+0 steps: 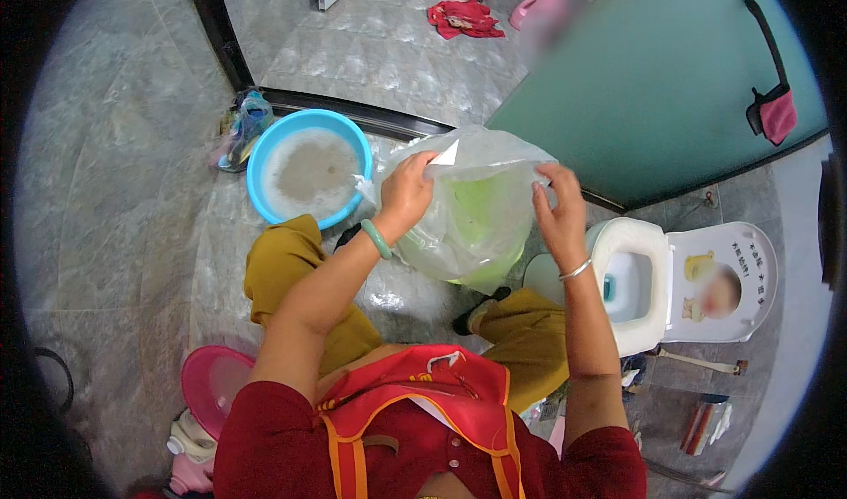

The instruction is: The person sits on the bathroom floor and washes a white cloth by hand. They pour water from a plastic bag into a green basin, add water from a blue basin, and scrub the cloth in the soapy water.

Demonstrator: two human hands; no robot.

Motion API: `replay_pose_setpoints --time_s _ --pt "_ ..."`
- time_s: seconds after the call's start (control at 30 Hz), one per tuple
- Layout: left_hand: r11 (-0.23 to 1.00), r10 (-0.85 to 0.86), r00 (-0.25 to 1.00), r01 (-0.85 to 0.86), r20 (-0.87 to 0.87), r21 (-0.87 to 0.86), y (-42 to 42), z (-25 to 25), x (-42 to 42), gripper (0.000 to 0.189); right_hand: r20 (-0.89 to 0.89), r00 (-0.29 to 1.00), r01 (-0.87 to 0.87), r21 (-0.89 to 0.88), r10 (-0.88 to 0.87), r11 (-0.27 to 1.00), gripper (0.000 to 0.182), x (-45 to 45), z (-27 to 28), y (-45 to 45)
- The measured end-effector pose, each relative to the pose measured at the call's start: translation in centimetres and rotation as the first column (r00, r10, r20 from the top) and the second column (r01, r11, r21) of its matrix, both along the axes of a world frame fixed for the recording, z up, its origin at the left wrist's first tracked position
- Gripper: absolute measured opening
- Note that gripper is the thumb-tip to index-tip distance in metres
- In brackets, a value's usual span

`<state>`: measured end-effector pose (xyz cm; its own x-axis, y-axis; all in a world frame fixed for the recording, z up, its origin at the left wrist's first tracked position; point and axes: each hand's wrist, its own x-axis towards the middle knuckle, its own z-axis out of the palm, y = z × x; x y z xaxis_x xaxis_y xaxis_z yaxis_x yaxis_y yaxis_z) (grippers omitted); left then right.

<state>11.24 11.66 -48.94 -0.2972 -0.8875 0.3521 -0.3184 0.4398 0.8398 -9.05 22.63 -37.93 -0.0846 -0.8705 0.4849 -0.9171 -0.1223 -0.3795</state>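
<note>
A large translucent plastic bag stands spread in front of me, between my knees and the glass door. My left hand, with a green bangle at its wrist, grips the bag's left rim beside a small white flap. On the opposite side, my right hand has its thumb and forefinger at the rim, with plastic between them. Something light green shows inside the bag and through its lower wall; what it is I cannot tell. Left of the bag, a blue plastic basin holds cloudy, sudsy water.
A toilet with its lid raised stands at right, a brush near it. Frosted glass and a black door sill bound the far side. A pink basin and bottles are at lower left. Red cloth lies beyond the sill.
</note>
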Motion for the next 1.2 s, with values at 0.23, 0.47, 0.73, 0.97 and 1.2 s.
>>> replay_pose_setpoints --time_s 0.23,0.47,0.73,0.97,1.2 --pt "0.999 0.02 1.0 -0.02 0.0 0.025 1.3 0.5 -0.1 0.039 0.279 0.96 -0.149 0.392 0.037 0.908 0.027 2.1 -9.6 -3.1" --pt "0.977 -0.214 0.976 0.214 -0.034 -0.011 5.2 3.2 -1.3 0.045 -0.193 0.976 0.113 0.042 -0.103 0.993 0.028 -3.8 -23.7 -8.7" --pt "0.948 -0.197 0.972 0.222 0.127 -0.229 4.0 4.1 2.0 0.065 -0.053 0.998 0.033 0.31 -0.017 0.95 0.028 -4.1 -20.1 -6.6" --pt "0.978 0.075 0.997 -0.079 0.024 0.194 -3.6 -2.7 2.8 0.036 0.152 0.983 -0.158 0.423 0.102 0.892 0.027 -1.5 -15.4 -5.0" --pt "0.936 0.332 0.938 -0.34 0.097 0.092 -7.5 -8.7 3.3 0.022 0.397 0.898 -0.401 0.554 0.192 0.729 0.027 1.2 -5.9 -2.9"
